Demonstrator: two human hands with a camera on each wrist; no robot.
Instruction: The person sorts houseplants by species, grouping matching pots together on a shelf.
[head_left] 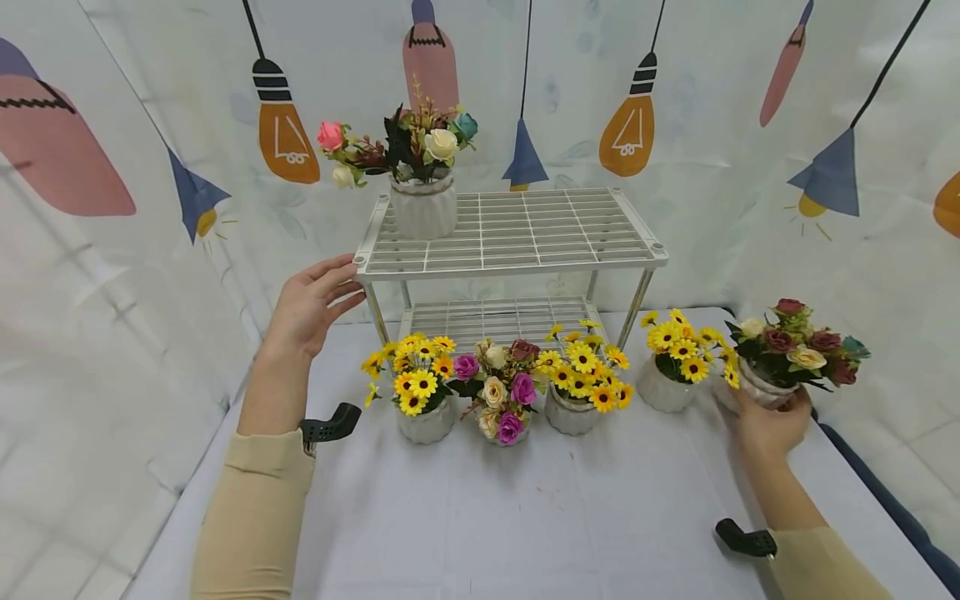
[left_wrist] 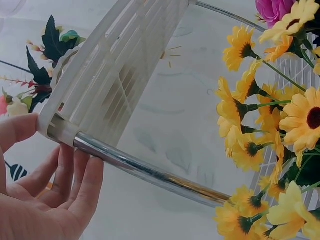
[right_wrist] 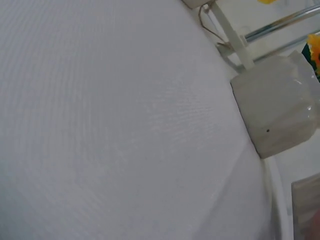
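My right hand (head_left: 768,421) grips the far-right rose pot (head_left: 765,390); lift upright, clear of sunflowers. My left hand (head_left: 311,304), fingers straight, steadies the rack (head_left: 510,258) corner.

The right hand (head_left: 771,427) hides most of its rose pot (head_left: 765,390), fingers unseen.

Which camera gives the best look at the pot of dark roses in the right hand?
The head view: it shows the whole rose pot with its blooms, held by the right hand at the table's right edge. The right wrist view catches at most a blurred sliver at its lower right corner. The left wrist view misses it entirely.
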